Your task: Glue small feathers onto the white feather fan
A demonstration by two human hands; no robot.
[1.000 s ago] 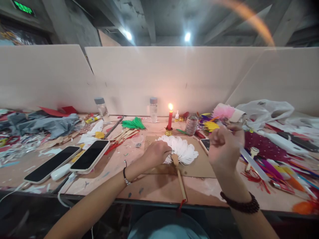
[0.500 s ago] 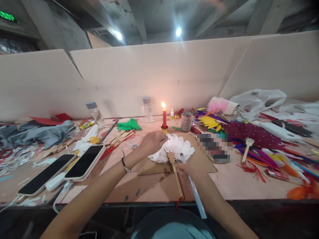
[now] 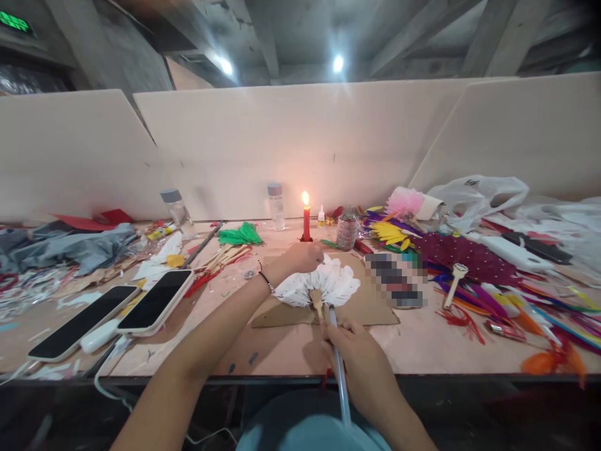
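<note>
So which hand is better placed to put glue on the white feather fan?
Right, probably. The right hand holds the clear glue stick, its tip by the white feather fan base. The left hand rests on the feathers' far edge.

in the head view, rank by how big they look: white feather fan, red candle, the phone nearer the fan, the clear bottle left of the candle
1. phone, though nearer the camera
2. white feather fan
3. clear bottle
4. red candle, close to the bottle

I see dim room light from two ceiling lamps (image 3: 337,62) that flare white. Candle flame (image 3: 305,198) throws a warm glow on the partition. Wide-angle bend at the edges, corners dark. One pixelated patch (image 3: 395,279) on the worktop (image 3: 436,341); centre sharp.
</note>
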